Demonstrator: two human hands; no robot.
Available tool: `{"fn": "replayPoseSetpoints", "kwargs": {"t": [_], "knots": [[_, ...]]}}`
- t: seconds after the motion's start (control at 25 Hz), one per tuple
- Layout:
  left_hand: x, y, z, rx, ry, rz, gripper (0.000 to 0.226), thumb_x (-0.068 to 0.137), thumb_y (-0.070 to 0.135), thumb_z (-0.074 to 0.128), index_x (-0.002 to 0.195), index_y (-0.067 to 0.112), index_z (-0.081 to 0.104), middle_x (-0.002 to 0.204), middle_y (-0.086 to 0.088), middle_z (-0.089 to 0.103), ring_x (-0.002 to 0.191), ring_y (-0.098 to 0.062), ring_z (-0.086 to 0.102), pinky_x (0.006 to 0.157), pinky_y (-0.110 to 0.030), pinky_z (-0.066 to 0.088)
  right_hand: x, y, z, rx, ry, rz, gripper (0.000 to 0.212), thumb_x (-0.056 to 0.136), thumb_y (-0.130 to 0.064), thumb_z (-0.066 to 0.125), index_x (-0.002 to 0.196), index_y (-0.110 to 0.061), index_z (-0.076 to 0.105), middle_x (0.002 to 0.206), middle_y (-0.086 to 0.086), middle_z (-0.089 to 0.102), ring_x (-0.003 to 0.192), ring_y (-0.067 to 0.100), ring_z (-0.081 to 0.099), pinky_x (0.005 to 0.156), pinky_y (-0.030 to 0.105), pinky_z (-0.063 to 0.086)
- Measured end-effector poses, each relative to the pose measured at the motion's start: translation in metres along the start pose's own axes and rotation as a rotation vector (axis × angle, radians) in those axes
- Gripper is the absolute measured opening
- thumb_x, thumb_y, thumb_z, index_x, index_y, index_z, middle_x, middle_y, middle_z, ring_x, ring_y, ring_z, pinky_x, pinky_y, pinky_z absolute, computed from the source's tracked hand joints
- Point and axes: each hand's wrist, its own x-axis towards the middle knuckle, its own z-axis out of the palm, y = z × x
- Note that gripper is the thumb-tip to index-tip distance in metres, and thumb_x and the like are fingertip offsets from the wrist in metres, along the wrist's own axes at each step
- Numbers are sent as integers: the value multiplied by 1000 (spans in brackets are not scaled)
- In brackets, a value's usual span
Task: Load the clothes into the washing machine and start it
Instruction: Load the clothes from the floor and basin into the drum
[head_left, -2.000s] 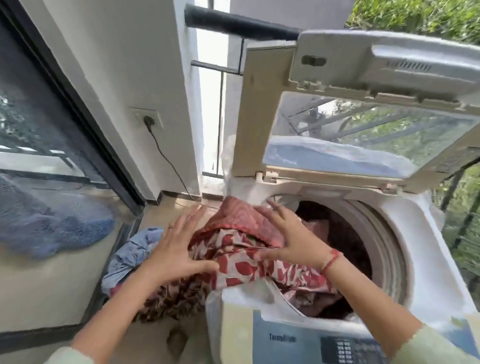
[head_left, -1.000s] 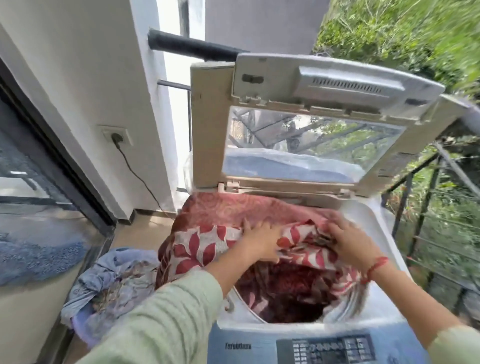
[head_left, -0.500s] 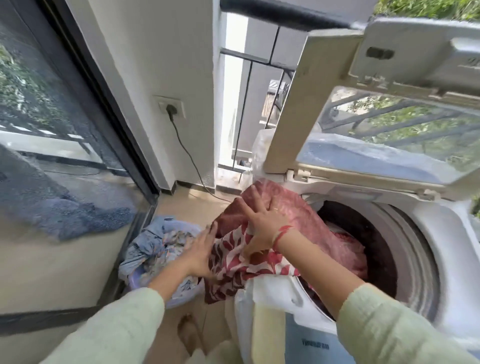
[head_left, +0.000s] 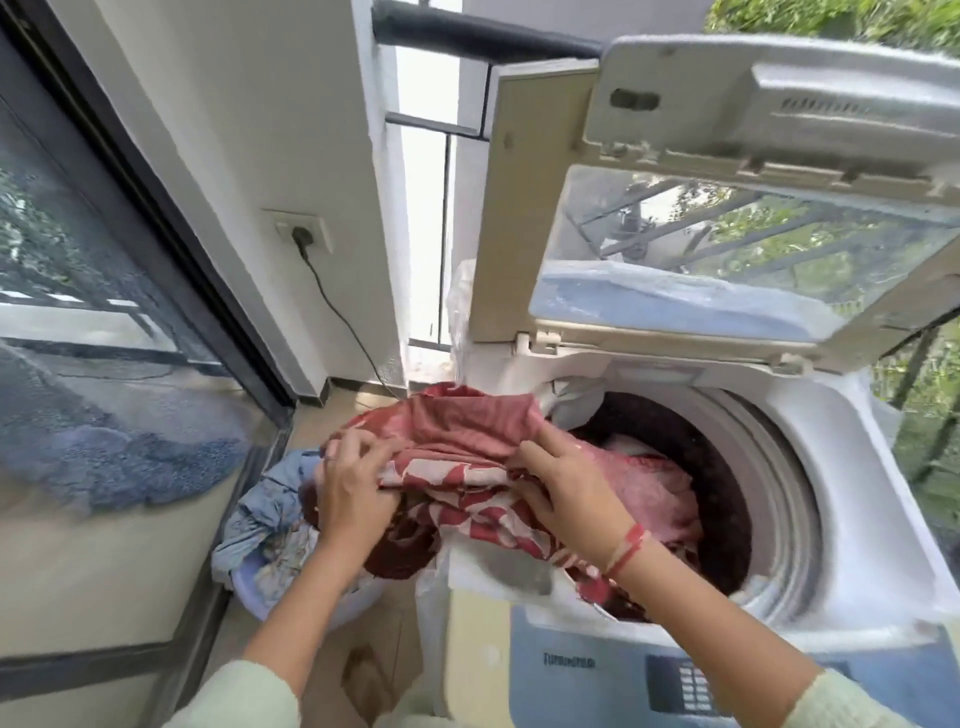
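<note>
Both arms reach forward from pale green sleeves, forearms bare. Left hand (head_left: 353, 488) palm down, fingers curled round bunched edge of red-and-white leaf-print cloth (head_left: 457, 470), outside left rim of top-load washing machine (head_left: 857, 467). Right hand (head_left: 566, 493), red thread bracelet (head_left: 626, 551) at wrist, grips fold of same cloth at drum (head_left: 779, 493) mouth. Cloth straddles rim: part inside drum, part hanging over lilac laundry basket (head_left: 244, 582) holding blue clothes (head_left: 260, 499). Lid (head_left: 519, 208) raised upright.
</note>
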Motion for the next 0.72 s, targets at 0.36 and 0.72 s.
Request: {"fn": "replayPoseSetpoints", "kwargs": {"t": [0.36,0.72], "knots": [[12,250,73,367,85,626,34,74,12,47,105,24,53,141,-10,39,137,-32,27,103,-75,3,-114,149,-134,-459,392,377,26,76,3,61,96,-11,52,105,18,54,76,38,56,51,39,47],[-33,202,215,320,-1377,100,56,86,50,54,123,8,53,132,-17,52,115,-31,52,96,-37,41,-135,221,-20,-274,-1246,477,69,87,-19,62,146,-21,28,149,9,35,135,30,35,107,38,33]]}}
